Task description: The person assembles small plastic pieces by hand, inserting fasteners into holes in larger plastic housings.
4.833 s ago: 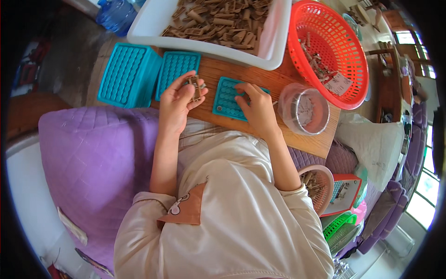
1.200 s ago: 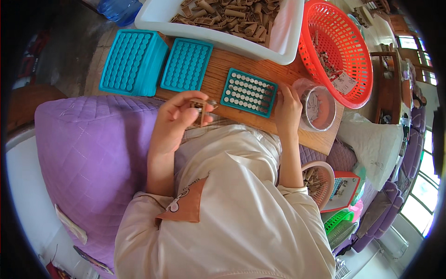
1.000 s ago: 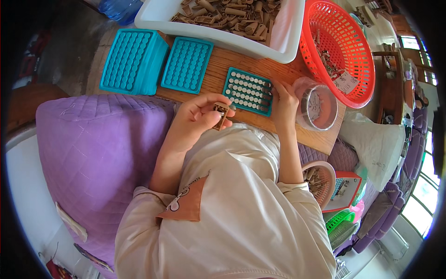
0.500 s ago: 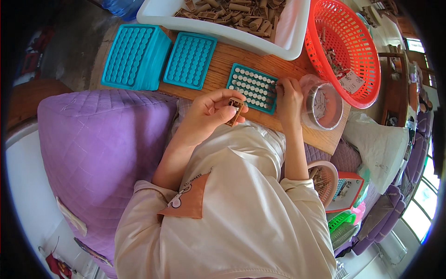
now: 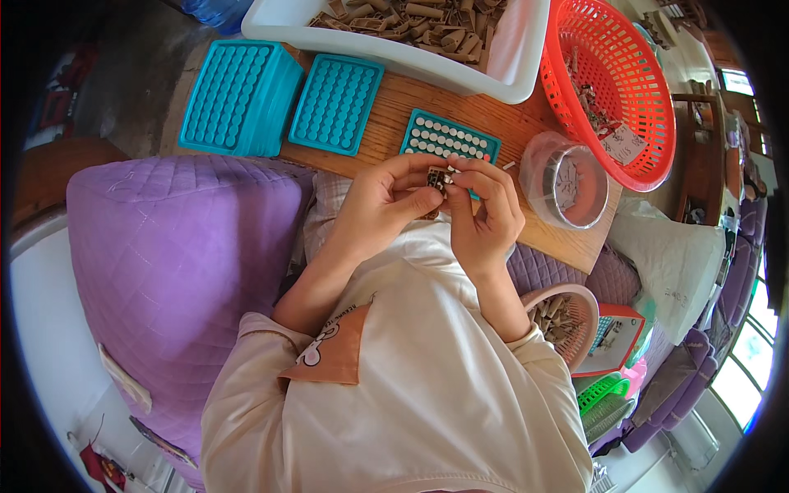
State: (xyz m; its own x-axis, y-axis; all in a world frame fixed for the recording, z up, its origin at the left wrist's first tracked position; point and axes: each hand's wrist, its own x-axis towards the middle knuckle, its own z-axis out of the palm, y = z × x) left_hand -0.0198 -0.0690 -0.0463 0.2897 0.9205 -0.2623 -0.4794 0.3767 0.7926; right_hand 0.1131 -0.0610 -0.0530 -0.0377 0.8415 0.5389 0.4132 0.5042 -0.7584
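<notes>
My left hand (image 5: 380,202) grips a small brown plastic housing (image 5: 436,182) with dark hollows, held upright between thumb and fingers. My right hand (image 5: 490,205) is closed at the housing's upper right edge, its thumb and forefinger pinching a tiny pale piece (image 5: 449,176); its exact shape is too small to tell. Just beyond both hands lies a teal tray (image 5: 491,148) with rows of white round pieces (image 5: 448,133), its near part hidden by my fingers. On the table right of this tray is a small white stick (image 5: 509,165).
Two teal blocks with round studs, one tall (image 5: 238,99) and one flat (image 5: 337,105), stand at the left. A white bin (image 5: 394,43) of brown parts is behind. To the right are a clear tub (image 5: 567,182), a red basket (image 5: 645,90) and a pink basket (image 5: 588,316).
My right hand has moved left and nearer, from the tray's right edge to the brown housing. My left hand has shifted slightly right, still gripping the housing.
</notes>
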